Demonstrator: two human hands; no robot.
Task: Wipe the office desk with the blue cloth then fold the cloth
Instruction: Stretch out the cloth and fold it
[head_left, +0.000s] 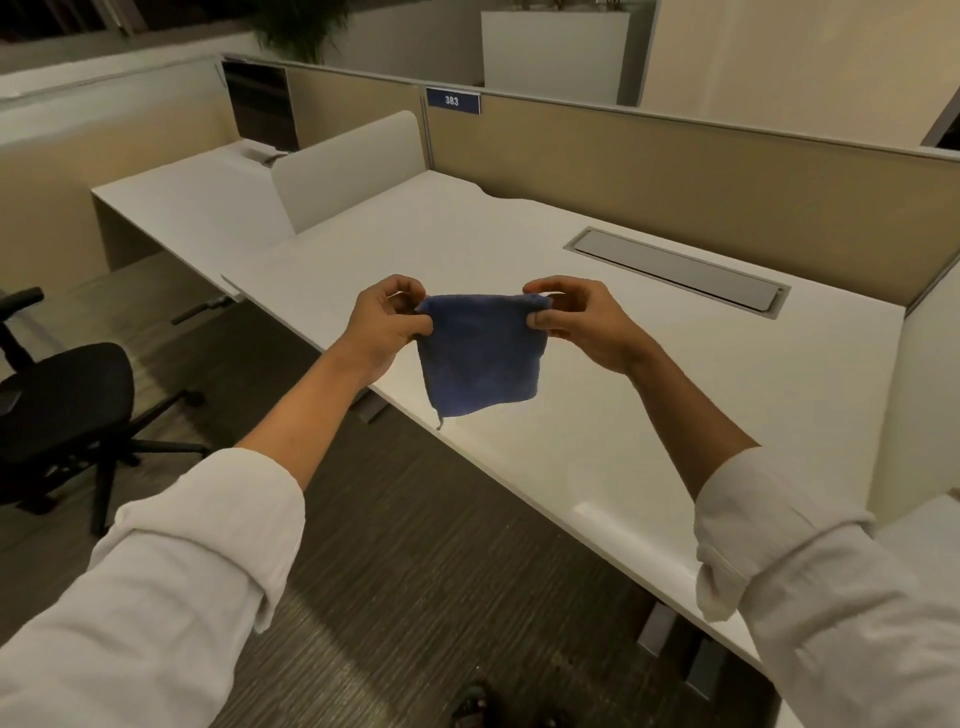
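Observation:
The blue cloth (480, 356) hangs in the air as a small square, just above the front edge of the white office desk (649, 374). My left hand (387, 322) pinches its top left corner. The cloth's top right corner is pinched by my right hand (582, 319). Its top edge is stretched level between the two hands, and a short thread dangles from its lower left corner. The cloth does not touch the desk.
A grey cable flap (675, 270) is set into the desk at the back right. A beige partition (675, 171) with a blue "383" sign (452, 100) runs behind. A white divider (348, 169) stands at the left. A black office chair (57, 410) is on the floor at left.

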